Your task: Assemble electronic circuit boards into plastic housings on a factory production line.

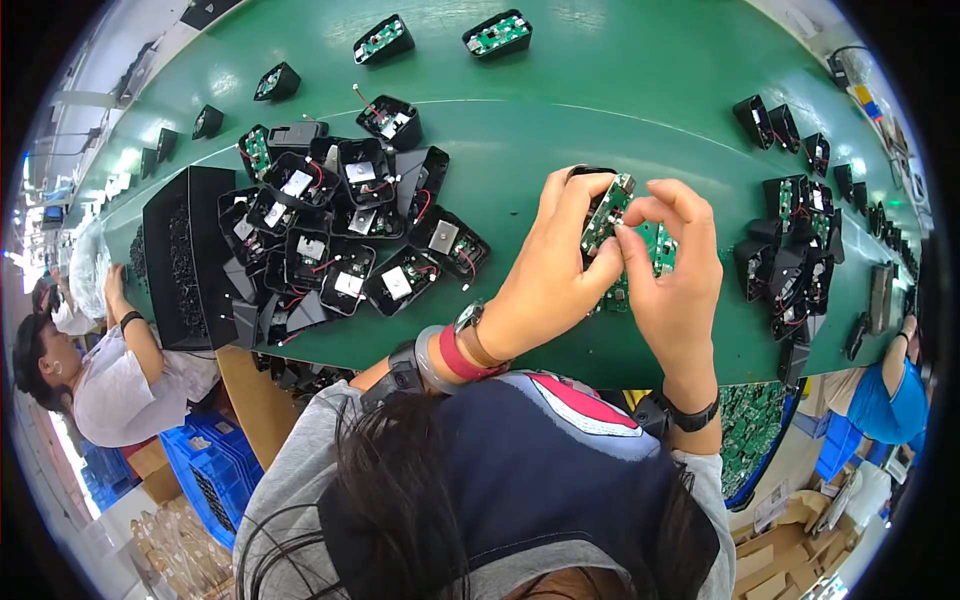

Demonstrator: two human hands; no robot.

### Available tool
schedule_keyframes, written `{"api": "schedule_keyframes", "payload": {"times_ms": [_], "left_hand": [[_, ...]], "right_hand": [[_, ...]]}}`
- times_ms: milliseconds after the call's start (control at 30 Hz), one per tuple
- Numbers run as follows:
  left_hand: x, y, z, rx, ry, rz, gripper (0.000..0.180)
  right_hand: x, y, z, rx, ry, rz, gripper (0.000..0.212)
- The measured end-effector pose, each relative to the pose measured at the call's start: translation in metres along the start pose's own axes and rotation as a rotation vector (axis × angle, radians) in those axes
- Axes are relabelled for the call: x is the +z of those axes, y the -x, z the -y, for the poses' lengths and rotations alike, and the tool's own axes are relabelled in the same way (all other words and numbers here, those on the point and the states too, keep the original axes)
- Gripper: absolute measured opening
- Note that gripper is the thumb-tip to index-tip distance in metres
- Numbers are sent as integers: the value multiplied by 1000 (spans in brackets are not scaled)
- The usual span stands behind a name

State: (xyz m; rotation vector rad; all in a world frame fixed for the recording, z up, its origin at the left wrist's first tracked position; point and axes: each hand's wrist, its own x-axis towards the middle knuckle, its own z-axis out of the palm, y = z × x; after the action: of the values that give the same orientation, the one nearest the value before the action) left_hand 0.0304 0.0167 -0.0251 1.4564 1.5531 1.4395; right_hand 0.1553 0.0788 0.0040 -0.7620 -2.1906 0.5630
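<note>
Left hand (540,270) is gripping the case (592,171), probably steadying its board (605,213)
Right hand (678,275) is reaching the board's edge, can't tell if it's pinching

Bare green bench (560,130) opens beyond the circuit board (603,222), wide enough for a hand to pass, with a lone case (498,38) well beyond and to its left. Left of the board, past the left hand (540,270), a strip of free bench ends at a heap of cases (350,215), which blocks any low path; farther left of it stands a black box (215,240). Right of the board, past the right hand (678,275), open bench runs to a pile of cases (790,240). Fingers crowd both sides of the board, and spare boards (615,297) obstruct the gap on its near side.
</note>
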Motion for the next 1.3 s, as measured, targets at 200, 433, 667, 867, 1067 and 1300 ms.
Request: {"api": "schedule_keyframes", "payload": {"times_ms": [200, 433, 667, 867, 1067, 1300], "left_hand": [[1, 0, 2, 29, -1, -30, 45], [3, 2, 0, 45, -144, -29, 45], [2, 3, -3, -28, -133, -21, 45], [1, 1, -2, 16, -9, 63, 43], [-4, -3, 1, 8, 144, 95, 41], [1, -4, 0, 39, 232, 101, 48]], "right_hand": [[1, -1, 1, -19, -14, 26, 44], [-4, -7, 8, -68, 192, 128, 44], [-10, -17, 6, 10, 63, 253, 44], [-23, -30, -7, 360, -261, 332, 43], [-19, -25, -5, 418, -350, 312, 39], [-18, -6, -3, 410, -468, 156, 38]]}}
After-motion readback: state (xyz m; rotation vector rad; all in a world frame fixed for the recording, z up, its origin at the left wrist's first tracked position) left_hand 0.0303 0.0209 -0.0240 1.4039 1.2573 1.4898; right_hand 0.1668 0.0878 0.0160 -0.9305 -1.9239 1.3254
